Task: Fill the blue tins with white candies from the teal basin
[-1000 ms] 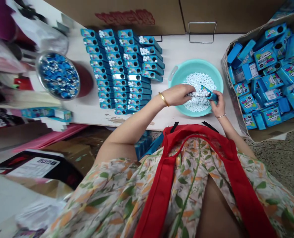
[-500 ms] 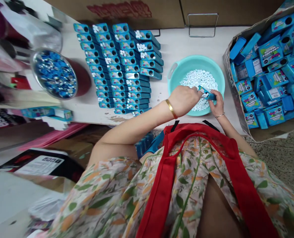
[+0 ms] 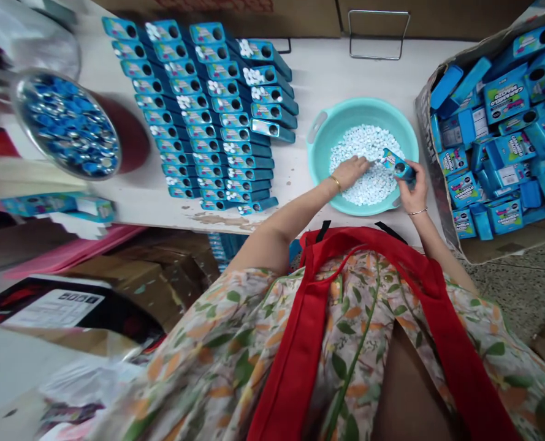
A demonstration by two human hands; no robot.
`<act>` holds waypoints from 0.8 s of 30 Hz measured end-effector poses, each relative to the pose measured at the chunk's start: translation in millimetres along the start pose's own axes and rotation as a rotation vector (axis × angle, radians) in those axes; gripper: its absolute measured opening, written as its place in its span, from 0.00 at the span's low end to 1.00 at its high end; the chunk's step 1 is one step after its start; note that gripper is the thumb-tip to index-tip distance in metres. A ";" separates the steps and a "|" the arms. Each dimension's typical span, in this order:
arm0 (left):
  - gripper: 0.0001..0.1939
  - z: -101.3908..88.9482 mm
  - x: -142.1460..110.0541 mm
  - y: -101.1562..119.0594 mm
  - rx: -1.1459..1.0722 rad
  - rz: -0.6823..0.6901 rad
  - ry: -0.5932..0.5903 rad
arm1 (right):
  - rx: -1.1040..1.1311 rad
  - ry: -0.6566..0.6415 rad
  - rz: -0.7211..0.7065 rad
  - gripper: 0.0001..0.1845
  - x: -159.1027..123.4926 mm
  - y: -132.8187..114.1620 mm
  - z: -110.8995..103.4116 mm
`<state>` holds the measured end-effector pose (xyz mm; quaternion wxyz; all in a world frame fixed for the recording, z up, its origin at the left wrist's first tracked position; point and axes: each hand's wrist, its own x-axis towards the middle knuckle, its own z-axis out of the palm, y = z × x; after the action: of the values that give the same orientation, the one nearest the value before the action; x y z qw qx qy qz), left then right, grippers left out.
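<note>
A turquoise plastic bowl [image 3: 317, 160] holds a heap of small white candies [image 3: 366, 144]. My right hand [image 3: 414, 188], at the bowl's right rim, is closed around a small blue candy box [image 3: 397, 164]. The box is tilted over the candies, with a round dark hole in its top end facing up. My left hand [image 3: 351, 173] is low in the bowl at the candies, its fingers drawn together. What they hold, if anything, is too small to make out. The fingertips are just left of the box, apart from it.
Rows of blue candy boxes [image 3: 208, 116] stand left of the bowl, some with white candies on top. A carton [image 3: 431, 131] full of blue boxes is at the right. Further left is a metal-rimmed pot [image 3: 134, 131] of blue-and-silver pieces. Cardboard [image 3: 300, 21] and a wire stand [image 3: 377, 57] are behind.
My left hand has dropped from the box's opening down and left to the candies. The box has moved slightly right in my right hand. The camera view has shifted.
</note>
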<state>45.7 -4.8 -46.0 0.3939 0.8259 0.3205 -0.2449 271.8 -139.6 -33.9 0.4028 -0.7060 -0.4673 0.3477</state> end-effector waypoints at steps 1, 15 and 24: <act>0.29 8.0 -2.3 4.9 -0.025 0.033 -0.024 | 0.006 0.006 0.014 0.31 0.1 -0.4 0.1; 0.22 -31.0 -74.4 -15.1 -0.570 0.223 0.007 | 0.075 0.054 0.062 0.35 12.0 10.4 -2.9; 0.18 -140.5 -110.6 27.0 -0.061 0.188 0.021 | -0.023 -0.072 -0.065 0.24 0.0 -5.2 20.2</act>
<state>11.9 58.4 120.1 0.4365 0.8426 0.2530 -0.1883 252.3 -133.4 -38.0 0.3884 -0.6822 -0.5082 0.3542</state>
